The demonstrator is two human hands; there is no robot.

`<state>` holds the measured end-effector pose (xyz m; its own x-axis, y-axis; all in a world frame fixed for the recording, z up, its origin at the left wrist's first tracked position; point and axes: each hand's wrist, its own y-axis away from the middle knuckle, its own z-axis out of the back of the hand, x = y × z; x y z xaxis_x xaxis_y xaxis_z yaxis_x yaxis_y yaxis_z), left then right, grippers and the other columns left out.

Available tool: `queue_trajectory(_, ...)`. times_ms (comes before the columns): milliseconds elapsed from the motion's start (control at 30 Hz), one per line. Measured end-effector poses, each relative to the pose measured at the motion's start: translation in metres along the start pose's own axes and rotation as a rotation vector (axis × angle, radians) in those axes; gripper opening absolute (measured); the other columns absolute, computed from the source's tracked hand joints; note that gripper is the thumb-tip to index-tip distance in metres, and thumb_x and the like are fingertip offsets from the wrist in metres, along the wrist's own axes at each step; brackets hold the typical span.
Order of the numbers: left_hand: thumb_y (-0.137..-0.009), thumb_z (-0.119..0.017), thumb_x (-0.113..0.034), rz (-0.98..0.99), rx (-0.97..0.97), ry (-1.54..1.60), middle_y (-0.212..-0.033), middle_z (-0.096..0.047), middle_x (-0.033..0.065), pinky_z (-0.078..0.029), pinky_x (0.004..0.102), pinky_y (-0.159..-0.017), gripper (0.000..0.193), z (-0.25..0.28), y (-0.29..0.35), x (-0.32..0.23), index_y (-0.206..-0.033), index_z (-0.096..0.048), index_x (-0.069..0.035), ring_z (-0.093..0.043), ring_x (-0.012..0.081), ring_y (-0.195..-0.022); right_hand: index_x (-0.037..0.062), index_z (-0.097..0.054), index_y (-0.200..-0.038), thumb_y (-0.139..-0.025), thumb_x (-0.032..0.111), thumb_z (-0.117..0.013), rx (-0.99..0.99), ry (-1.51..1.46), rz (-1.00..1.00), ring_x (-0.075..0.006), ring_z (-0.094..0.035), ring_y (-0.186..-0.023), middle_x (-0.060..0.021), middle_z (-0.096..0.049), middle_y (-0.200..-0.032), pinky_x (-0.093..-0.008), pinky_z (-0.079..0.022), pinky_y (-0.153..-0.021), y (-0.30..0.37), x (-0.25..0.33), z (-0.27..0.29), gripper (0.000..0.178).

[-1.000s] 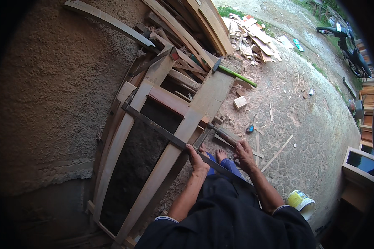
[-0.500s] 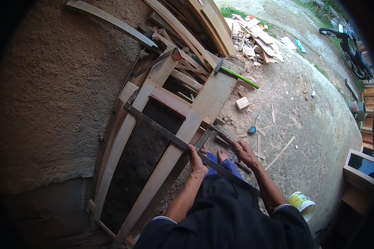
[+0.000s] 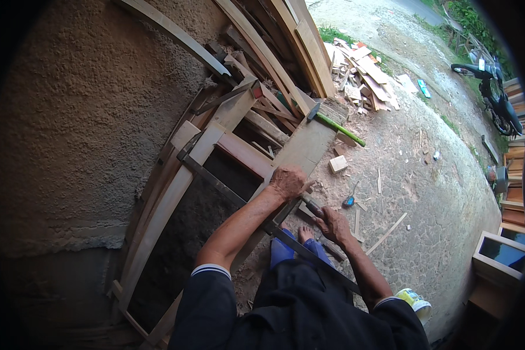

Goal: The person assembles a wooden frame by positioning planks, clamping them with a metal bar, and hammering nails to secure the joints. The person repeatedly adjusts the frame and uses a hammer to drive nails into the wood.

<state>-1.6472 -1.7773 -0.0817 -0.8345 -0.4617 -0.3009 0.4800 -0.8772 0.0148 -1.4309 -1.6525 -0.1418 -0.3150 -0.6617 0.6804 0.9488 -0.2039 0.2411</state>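
A long steel bar clamp [image 3: 220,185] lies across a wooden frame [image 3: 153,238], its far jaw hooked over the wall-side rail. Gripped in my right hand [image 3: 334,224] is the clamp's screw handle, to the right of the frame. My left hand [image 3: 289,182] is curled over the near rail just beside the clamp's screw end; its fingertips are partly hidden. On the wide board beyond the left hand rests a hammer [image 3: 338,128] with a green handle. The bar's free end passes in front of my legs.
A rough wall [image 3: 87,116] stands close on the left. Long planks [image 3: 309,52] lean beyond the frame, near a heap of wood scraps [image 3: 364,73]. A wood block [image 3: 338,164], a small blue tool [image 3: 348,201] and thin strips lie on the ground. A bucket [image 3: 417,304] stands right; a motorcycle [image 3: 496,102] is farther off.
My left hand has left the clamp bar and moved forward onto the near rail by the screw end. My right hand stays on the handle, slightly lower. The view has shifted a little.
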Motion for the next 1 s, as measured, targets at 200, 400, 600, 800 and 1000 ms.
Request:
queue_trajectory(200, -0.101, -0.047, -0.025, 0.281, -0.033, 0.415, -0.106, -0.07, 0.0258, -0.054, 0.0501, -0.086, 0.032, -0.012, -0.07, 0.036, -0.123, -0.061, -0.006, -0.067, 0.0444, -0.101, 0.0067, -0.058, -0.113, -0.094, 0.045, -0.065, -0.022, -0.027, -0.03, -0.0427, -0.067, -0.091, -0.0229, -0.069, -0.095, -0.0502, -0.052, -0.075, 0.001, 0.004, -0.002, 0.043)
queue_trajectory(400, -0.095, -0.044, -0.011, 0.142, 0.069, 0.35, -0.115, -0.067, 0.025, -0.05, 0.0484, -0.095, 0.03, -0.053, -0.125, 0.071, -0.115, -0.065, -0.005, -0.064, 0.0409, -0.11, 0.0073, -0.061, -0.114, -0.092, 0.044, -0.067, 0.02, -0.103, -0.129, -0.0414, -0.068, -0.092, -0.0211, -0.069, -0.097, -0.049, -0.052, -0.077, 0.001, 0.009, 0.001, 0.043)
queue_trajectory(600, -0.094, -0.054, -0.006, -0.052, 0.079, 0.222, -0.111, -0.059, 0.0167, -0.048, 0.0432, -0.096, 0.017, -0.078, -0.149, 0.08, -0.106, -0.067, -0.005, -0.057, 0.038, -0.111, 0.0077, -0.06, -0.115, -0.092, 0.041, -0.068, 0.004, -0.173, -0.164, -0.0397, -0.068, -0.092, -0.0194, -0.07, -0.097, -0.0486, -0.053, -0.078, 0.002, 0.012, 0.001, 0.042)
queue_trajectory(800, -0.097, -0.056, -0.013, -0.108, 0.097, 0.382, -0.111, -0.067, 0.0138, -0.05, 0.0389, -0.095, 0.021, -0.072, -0.157, 0.093, -0.112, -0.069, -0.006, -0.063, 0.0326, -0.107, 0.0075, -0.059, -0.11, -0.092, 0.041, -0.067, 0.011, -0.178, -0.166, -0.0392, -0.066, -0.095, -0.0183, -0.067, -0.098, -0.0492, -0.053, -0.078, 0.002, 0.012, 0.0, 0.039)
queue_trajectory(1000, -0.105, -0.051, -0.028, 0.23, 0.321, 0.944, -0.122, -0.069, 0.0102, -0.049, 0.0318, -0.099, 0.036, -0.06, -0.165, 0.112, -0.127, -0.063, -0.001, -0.066, 0.0204, -0.113, 0.0094, -0.06, -0.112, -0.092, 0.04, -0.067, 0.011, -0.189, -0.133, -0.0392, -0.066, -0.095, -0.0175, -0.066, -0.098, -0.0486, -0.052, -0.079, 0.001, 0.009, 0.0, 0.037)
